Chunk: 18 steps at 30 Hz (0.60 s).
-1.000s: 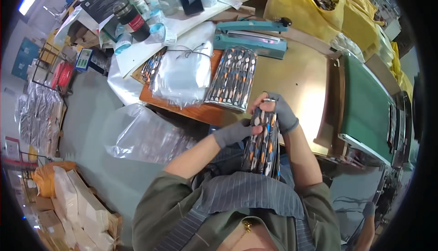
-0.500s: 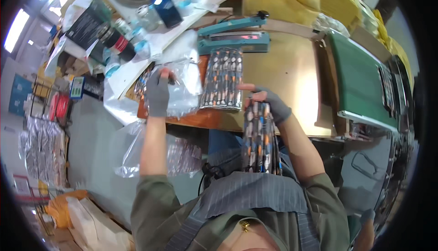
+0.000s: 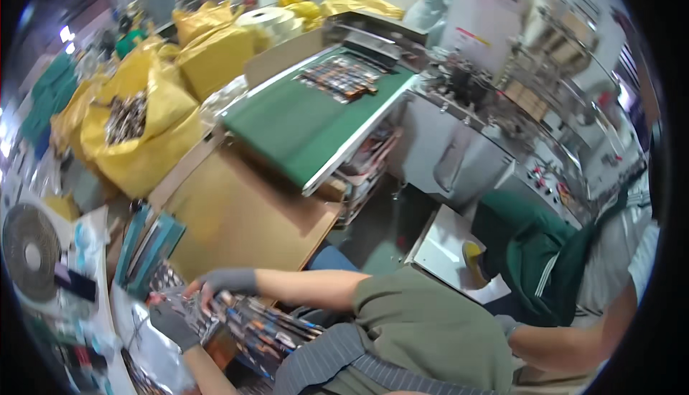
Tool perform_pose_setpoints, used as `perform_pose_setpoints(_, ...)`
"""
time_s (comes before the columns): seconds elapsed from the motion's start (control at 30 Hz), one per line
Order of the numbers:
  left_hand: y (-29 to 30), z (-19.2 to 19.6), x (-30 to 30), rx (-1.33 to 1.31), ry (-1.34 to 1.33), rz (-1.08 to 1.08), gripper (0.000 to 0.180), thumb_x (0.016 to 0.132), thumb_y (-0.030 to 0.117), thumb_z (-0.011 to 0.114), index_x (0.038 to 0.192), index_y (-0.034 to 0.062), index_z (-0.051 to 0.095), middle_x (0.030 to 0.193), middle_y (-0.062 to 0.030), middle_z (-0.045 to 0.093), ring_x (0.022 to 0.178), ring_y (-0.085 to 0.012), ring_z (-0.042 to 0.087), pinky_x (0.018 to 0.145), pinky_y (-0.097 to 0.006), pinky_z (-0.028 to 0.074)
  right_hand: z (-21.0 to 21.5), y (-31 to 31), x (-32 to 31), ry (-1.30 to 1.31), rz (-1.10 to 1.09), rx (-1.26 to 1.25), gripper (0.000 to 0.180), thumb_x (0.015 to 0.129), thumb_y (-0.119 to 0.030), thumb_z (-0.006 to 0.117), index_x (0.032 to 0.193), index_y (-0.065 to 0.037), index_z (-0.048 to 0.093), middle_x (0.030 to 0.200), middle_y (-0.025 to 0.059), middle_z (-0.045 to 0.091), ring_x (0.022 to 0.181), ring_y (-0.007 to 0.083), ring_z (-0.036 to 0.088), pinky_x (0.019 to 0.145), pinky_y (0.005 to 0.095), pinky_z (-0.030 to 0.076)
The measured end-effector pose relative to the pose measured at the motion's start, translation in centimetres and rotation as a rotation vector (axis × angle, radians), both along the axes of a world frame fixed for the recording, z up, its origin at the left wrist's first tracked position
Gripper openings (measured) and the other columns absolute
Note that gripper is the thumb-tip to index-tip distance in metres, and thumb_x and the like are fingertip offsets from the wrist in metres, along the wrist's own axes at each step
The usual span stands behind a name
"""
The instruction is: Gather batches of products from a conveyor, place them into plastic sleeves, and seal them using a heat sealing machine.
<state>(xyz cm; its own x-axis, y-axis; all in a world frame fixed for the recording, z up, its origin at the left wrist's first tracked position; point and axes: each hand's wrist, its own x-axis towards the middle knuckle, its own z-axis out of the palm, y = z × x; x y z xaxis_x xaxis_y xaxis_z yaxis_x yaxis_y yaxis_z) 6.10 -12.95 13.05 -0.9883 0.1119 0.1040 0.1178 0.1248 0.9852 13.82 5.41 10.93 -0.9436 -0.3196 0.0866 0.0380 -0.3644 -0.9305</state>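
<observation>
Remotely, I see the right grip point(image 3: 228, 280) clasping the patterned bundle point(image 3: 262, 327) beside the counter point(image 3: 244, 215), its near end apparently braced against the apron point(image 3: 323, 355) for support, while blur hides whether the left grip point(image 3: 174, 323) is closed.

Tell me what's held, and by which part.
The right hand holds the patterned bundle by its far end; the left hand is too blurred to tell.
</observation>
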Motion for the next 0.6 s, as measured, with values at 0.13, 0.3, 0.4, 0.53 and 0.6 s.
perform_pose_setpoints(0.13, 4.3, 3.6, 7.4, -0.458, 0.897, -0.511, 0.026, 0.094, 0.022, 0.049, 0.079, 0.0022, 0.059, 0.068, -0.0043, 0.057, 0.065, -0.0137, 0.052, 0.059, -0.03, 0.042, -5.5, -0.7, -3.5, 0.228, -0.086, -0.136, 0.035, 0.088, -0.019, 0.056, 0.119, -0.006, 0.058, 0.115, 0.0046, 0.058, 0.105, 0.0106, 0.051, 0.087, 0.0258, 0.043)
perform_pose_setpoints(0.3, 0.4, -15.5, 6.0, 0.043, 0.52, 0.035, 0.024, 0.085, 0.021, 0.058, 0.081, -0.002, 0.055, 0.069, -0.0122, 0.053, 0.065, -0.0221, 0.051, 0.059, -0.035, 0.039, 2.0, 0.4, 5.2, -0.001, -0.1, -0.745, 0.035, 0.089, -0.037, 0.058, 0.104, -0.005, 0.06, 0.099, 0.0055, 0.064, 0.088, 0.0144, 0.061, 0.075, 0.0308, 0.051)
perform_pose_setpoints(0.4, 1.9, -15.0, 5.3, 0.005, 0.466, -0.104, 0.024, 0.085, 0.02, 0.058, 0.085, -0.003, 0.055, 0.074, -0.0122, 0.055, 0.066, -0.0215, 0.051, 0.061, -0.034, 0.041, -3.2, -1.1, 12.1, -0.195, -0.138, -0.767, 0.036, 0.087, -0.038, 0.06, 0.101, -0.005, 0.06, 0.094, 0.0082, 0.065, 0.082, 0.0185, 0.063, 0.07, 0.0342, 0.051)
perform_pose_setpoints(0.53, 2.3, -13.4, 7.9, -0.081, 0.342, -0.279, 0.025, 0.084, 0.018, 0.059, 0.093, -0.0049, 0.054, 0.082, -0.0122, 0.058, 0.068, -0.0205, 0.053, 0.064, -0.033, 0.044, -7.2, -1.7, 14.8, -0.527, -0.127, -0.767, 0.038, 0.084, -0.04, 0.062, 0.096, -0.004, 0.061, 0.086, 0.0123, 0.067, 0.073, 0.0248, 0.065, 0.063, 0.0394, 0.051)
perform_pose_setpoints(0.6, 1.0, -11.6, 10.3, -0.143, 0.264, -0.367, 0.027, 0.083, 0.017, 0.059, 0.097, -0.0059, 0.054, 0.087, -0.0122, 0.059, 0.069, -0.0199, 0.054, 0.065, -0.032, 0.045, -1.6, 2.9, 12.5, -0.277, -0.215, 1.065, 0.037, 0.082, -0.033, 0.062, 0.105, -0.005, 0.059, 0.101, 0.0165, 0.064, 0.077, 0.0313, 0.062, 0.066, 0.0401, 0.049)
